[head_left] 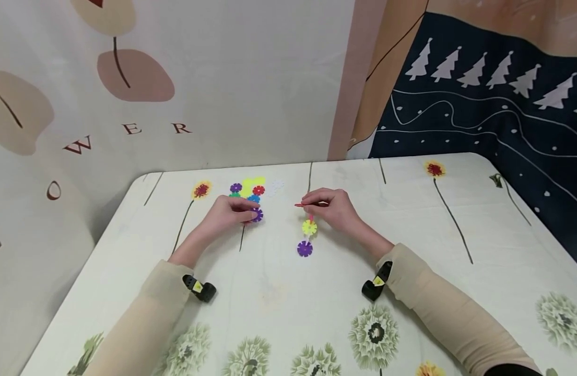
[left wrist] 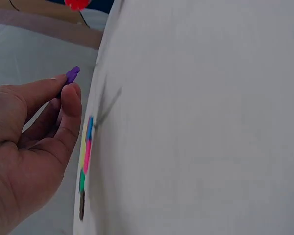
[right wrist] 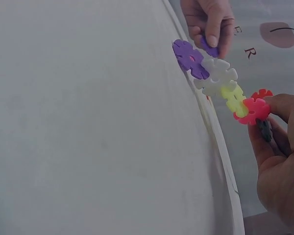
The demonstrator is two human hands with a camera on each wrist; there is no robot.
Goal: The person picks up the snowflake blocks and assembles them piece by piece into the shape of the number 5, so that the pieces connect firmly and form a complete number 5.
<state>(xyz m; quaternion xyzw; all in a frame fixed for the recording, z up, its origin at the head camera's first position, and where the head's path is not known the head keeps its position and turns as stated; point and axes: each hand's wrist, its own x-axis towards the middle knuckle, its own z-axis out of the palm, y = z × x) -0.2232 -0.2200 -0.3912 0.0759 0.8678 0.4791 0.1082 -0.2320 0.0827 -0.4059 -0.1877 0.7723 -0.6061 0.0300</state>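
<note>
My left hand (head_left: 228, 213) pinches a purple snowflake disc (left wrist: 72, 74) between thumb and fingertips, above the table. In my right hand (head_left: 334, 210) is a chain of interlocked snowflake discs, gripped at its red end. The right wrist view shows its parts: a purple disc (right wrist: 189, 58) at the far end, then a white disc (right wrist: 219, 76), a yellow disc (right wrist: 233, 99), a pinkish-red disc (right wrist: 255, 111), and a red disc and a dark disc (right wrist: 265, 130) by the fingers. The two hands are apart, and the chain hangs toward me in the head view.
Loose snowflake discs lie just beyond my left hand: a purple disc (head_left: 235, 187), a red disc (head_left: 258, 190), a blue disc (head_left: 254, 198), several yellow discs (head_left: 247, 185) and pale white discs (head_left: 276, 186). A flower-printed cloth (head_left: 269, 292) covers the table. Patterned curtains hang behind it.
</note>
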